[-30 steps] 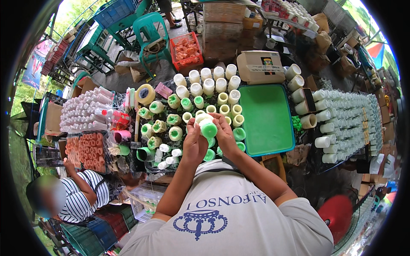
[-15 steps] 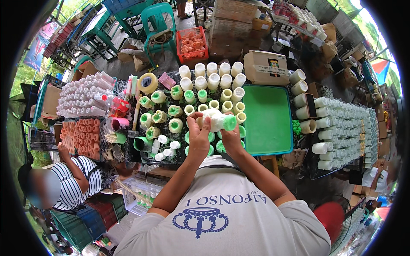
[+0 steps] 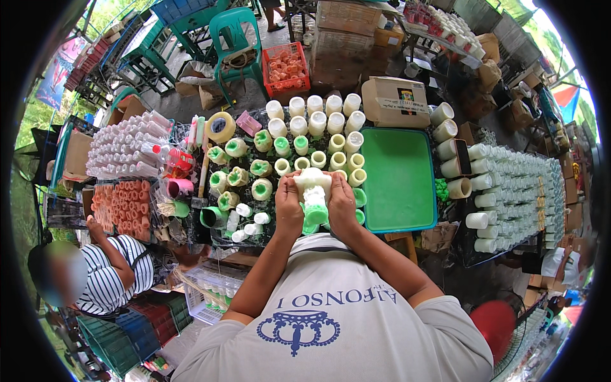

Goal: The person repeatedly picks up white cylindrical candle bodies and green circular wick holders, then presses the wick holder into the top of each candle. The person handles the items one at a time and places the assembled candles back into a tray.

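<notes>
Between both hands is a white piece (image 3: 314, 196) with a green end, its green end pointing toward my chest. At its far end sits a soft-looking cream sleeve-like mould (image 3: 313, 178), spread out sideways. The fingers of my left hand (image 3: 289, 207) are closed on the mould's left side, and those of my right hand (image 3: 343, 202) grip its right side. My fingertips are partly hidden behind it. Just beyond the hands stand hollow cream tubes (image 3: 337, 142) and several white-filled tubes (image 3: 335, 122). Tubes with green filling (image 3: 261, 188) stand to the left.
A green tray (image 3: 398, 181) lies right of the hands, with a cardboard box (image 3: 396, 102) behind it. Small white pieces (image 3: 254, 228) lie left of my forearm. A tape roll (image 3: 220, 125) and a red-labelled bottle (image 3: 173, 157) are farther left. Another person (image 3: 105, 270) sits at left.
The white piece has turned from pointing right to pointing its green end toward me. My right hand has moved from the green end to the mould's right side.
</notes>
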The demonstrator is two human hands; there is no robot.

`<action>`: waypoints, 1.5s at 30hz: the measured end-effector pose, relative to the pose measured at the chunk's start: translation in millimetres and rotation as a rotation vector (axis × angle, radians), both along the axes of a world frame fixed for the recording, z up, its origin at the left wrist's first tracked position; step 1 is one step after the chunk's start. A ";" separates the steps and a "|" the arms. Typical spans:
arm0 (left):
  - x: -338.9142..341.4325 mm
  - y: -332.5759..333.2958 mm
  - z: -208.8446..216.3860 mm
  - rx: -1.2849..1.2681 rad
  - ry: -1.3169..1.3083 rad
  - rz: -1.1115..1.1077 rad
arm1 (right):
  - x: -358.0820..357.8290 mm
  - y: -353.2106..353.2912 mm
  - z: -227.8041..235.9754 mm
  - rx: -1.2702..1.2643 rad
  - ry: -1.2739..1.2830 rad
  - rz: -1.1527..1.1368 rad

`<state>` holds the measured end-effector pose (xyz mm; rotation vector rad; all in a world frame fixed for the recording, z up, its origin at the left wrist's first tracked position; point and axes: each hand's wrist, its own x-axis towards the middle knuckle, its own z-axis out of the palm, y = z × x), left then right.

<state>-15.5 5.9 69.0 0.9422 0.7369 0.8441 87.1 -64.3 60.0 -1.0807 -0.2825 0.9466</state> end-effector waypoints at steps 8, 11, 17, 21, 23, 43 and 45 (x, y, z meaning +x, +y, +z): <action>1.3 -5.2 -12.0 -0.345 -0.127 0.001 | 2.8 5.2 18.0 -0.192 0.123 -0.110; 2.4 -2.5 -14.8 -0.500 -0.176 -0.028 | 7.4 5.6 -5.9 -0.162 0.112 -0.105; 4.8 0.3 -24.2 -0.641 -0.202 -0.022 | 12.3 8.1 -11.5 -0.151 -0.022 -0.048; 9.7 1.2 -27.7 -0.708 -0.173 0.002 | 19.6 8.9 -18.0 -0.133 -0.075 0.000; 12.8 2.5 -29.4 -0.753 -0.197 0.005 | 21.6 10.4 -20.7 -0.136 -0.094 0.007; 14.6 3.2 -42.7 -0.799 -0.120 -0.093 | 25.1 15.1 -34.5 -0.171 0.072 0.108; 14.9 2.8 -35.8 -0.810 -0.085 -0.096 | 25.2 15.1 -27.4 -0.189 0.058 0.112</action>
